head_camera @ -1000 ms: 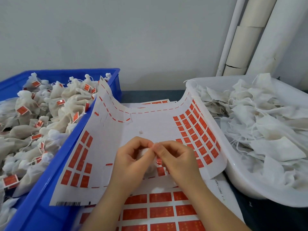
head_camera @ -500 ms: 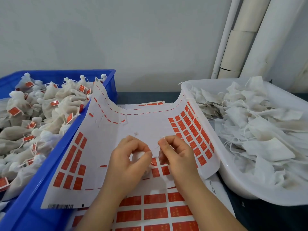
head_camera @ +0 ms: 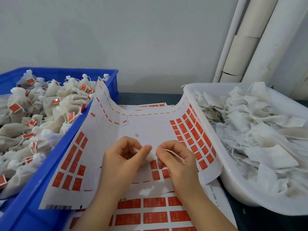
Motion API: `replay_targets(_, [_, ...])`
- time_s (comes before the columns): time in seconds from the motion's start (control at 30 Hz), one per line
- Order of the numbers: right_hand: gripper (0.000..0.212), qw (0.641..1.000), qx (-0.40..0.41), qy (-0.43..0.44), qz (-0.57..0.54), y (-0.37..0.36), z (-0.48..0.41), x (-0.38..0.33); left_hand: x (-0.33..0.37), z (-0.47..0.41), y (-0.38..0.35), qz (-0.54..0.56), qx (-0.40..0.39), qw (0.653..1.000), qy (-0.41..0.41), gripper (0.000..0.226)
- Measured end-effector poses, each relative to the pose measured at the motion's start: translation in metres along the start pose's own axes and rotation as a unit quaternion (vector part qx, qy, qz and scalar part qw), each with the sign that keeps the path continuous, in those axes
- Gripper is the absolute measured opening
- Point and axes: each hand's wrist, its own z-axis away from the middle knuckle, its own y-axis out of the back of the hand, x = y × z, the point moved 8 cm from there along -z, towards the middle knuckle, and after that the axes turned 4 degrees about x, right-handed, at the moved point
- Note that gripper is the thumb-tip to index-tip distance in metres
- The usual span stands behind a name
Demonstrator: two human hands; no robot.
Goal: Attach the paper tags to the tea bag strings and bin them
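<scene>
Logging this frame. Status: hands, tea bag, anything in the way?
Left hand grips tea bag. Right hand pinches its string, no tag seen on it. Nothing blocks the blue bin.

Dark tabletop [head_camera: 150, 98], blue crate [head_camera: 25, 214] at left, white tub [head_camera: 236, 192] at right — sticker sheets [head_camera: 155, 212] stacked between.

The sticker sheet [head_camera: 150, 127] lies between the left crate [head_camera: 50, 164] and right tub [head_camera: 233, 189].

Left hand [head_camera: 123, 158] and right hand [head_camera: 177, 160] sit close (fingertips almost meeting), both curled in pinches.
</scene>
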Motion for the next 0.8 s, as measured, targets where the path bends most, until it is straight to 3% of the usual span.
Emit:
replay_targets(0.03, [0.004, 1.000, -0.008, 0.003, -0.006, -0.001, 0.001, -0.002, -0.003, -0.001, -0.001, -0.002, -0.009, 1.000, 0.013, 0.015])
replay_targets(0.2, [0.016, 0.999, -0.002, 0.014, 0.041, -0.001, -0.002, -0.006, -0.008, 0.000, -0.012, 0.026, -0.077, 0.996, 0.040, 0.025])
replay_targets(0.33, [0.003, 0.999, 0.025, 0.006, 0.039, 0.004, -0.003, -0.006, -0.005, 0.000, -0.014, 0.036, -0.091, 0.995, 0.021, 0.023])
replay_targets(0.47, [0.022, 0.997, 0.048, 0.036, 0.058, 0.009, -0.006, -0.008, 0.001, 0.003, -0.018, 0.022, -0.140, 0.990, -0.006, 0.031])
replay_targets(0.57, [0.036, 0.997, 0.010, 0.023, 0.071, 0.003, -0.006, -0.001, 0.011, 0.008, -0.021, 0.065, -0.184, 0.980, -0.027, 0.033])
replay_targets(0.63, [0.034, 0.997, -0.044, 0.010, 0.070, -0.008, -0.003, 0.004, 0.014, 0.011, -0.024, 0.076, -0.206, 0.975, -0.030, 0.027])
replay_targets(0.8, [0.034, 0.991, -0.029, 0.019, 0.127, -0.009, -0.002, 0.007, 0.014, 0.014, -0.021, 0.012, -0.165, 0.984, -0.068, 0.029])
